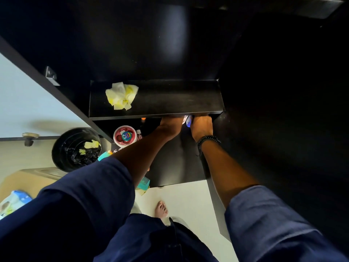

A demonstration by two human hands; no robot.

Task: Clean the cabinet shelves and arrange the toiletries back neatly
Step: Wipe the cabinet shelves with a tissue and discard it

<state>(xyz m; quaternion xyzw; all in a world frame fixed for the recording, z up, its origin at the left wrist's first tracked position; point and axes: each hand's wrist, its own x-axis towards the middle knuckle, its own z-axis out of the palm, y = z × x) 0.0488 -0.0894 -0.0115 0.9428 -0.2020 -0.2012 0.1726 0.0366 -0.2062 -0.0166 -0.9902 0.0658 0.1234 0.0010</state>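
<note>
My left hand (pixel 171 125) and right hand (pixel 202 127) reach under the shelf (pixel 170 99), close beside a small bottle (pixel 188 121). I can't tell if they hold it. I think I'm putting it back, so next I stand it straight.

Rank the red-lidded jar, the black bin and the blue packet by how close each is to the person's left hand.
1. Red-lidded jar, just left of the left hand.
2. Black bin, farther left.
3. Blue packet, bottom-left corner of the view.

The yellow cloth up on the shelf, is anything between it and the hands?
Yes. The yellow cloth lies on top of the upper shelf, while the left hand and right hand reach underneath it, so the shelf board itself separates them.
</note>
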